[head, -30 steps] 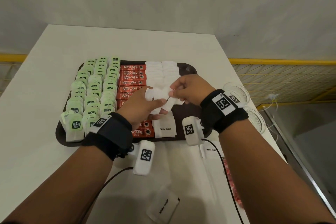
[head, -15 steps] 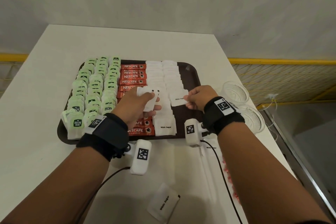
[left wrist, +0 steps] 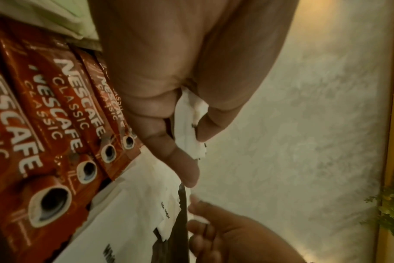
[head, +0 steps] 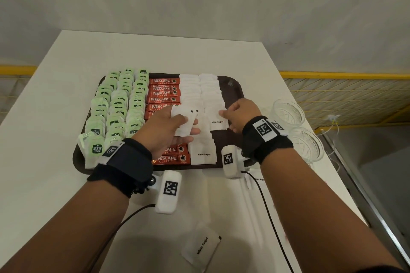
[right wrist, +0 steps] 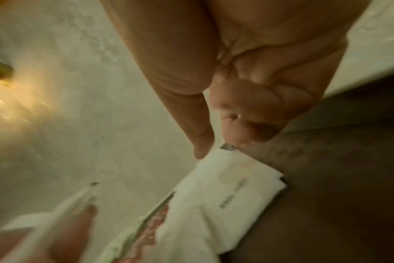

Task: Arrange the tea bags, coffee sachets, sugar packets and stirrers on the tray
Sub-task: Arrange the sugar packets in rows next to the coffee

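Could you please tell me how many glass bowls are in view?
2. The far glass bowl stands right of the tray; the near glass bowl stands next to it, closer to the person. No others show, though one could be hidden.

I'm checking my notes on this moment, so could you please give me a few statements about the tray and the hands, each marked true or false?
1. The left hand holds sugar packets. True.
2. The tea bags fill the tray's right side. False: they fill its left side.
3. The coffee sachets lie between tea bags and sugar. True.
4. The right hand holds a glass bowl. False: it pinches a sugar packet on the tray.
5. No packet lies off the tray. False: one lies on the table.
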Tool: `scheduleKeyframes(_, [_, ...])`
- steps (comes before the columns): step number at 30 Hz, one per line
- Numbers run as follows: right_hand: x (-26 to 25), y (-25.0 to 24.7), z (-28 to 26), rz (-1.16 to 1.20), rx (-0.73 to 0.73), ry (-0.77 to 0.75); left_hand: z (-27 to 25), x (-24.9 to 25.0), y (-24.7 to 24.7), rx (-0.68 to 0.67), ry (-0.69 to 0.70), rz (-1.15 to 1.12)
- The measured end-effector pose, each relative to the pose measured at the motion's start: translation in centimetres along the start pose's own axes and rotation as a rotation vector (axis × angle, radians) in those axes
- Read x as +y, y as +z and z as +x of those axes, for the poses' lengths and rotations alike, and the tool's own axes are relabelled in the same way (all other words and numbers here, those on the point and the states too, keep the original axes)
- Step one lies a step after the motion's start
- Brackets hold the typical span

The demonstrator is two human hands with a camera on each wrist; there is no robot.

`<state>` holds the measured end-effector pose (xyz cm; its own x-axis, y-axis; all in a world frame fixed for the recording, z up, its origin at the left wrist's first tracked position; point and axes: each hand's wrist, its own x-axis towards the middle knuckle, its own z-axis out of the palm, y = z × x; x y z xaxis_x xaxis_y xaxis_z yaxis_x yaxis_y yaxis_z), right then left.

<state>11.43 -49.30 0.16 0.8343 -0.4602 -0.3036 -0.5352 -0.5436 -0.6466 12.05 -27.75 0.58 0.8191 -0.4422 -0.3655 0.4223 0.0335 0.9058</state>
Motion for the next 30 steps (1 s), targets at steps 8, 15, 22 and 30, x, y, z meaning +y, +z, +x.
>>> scheduleKeyframes(8, [-3.4,-0.9,-4.3,0.049,-0.279,-0.337,0.3,-0.4,0.5,-0.084,0.069,0.176])
scheduleKeyframes(15, [-2.1,-0.7,-4.1,0.171,-0.245,-0.260,0.4,-0.7,0.5,0.003,0.170,0.249])
scheduleKeyframes(22, [-1.9,-0.1,-4.6,0.263,-0.244,-0.246,0.1,-0.5,1.1,0.015,0.229,0.243])
scheduleKeyframes(30, [-0.3,-0.8,-3.9,0.366,-0.125,-0.184,0.2,-0.4,0.5,0.093,0.159,0.162])
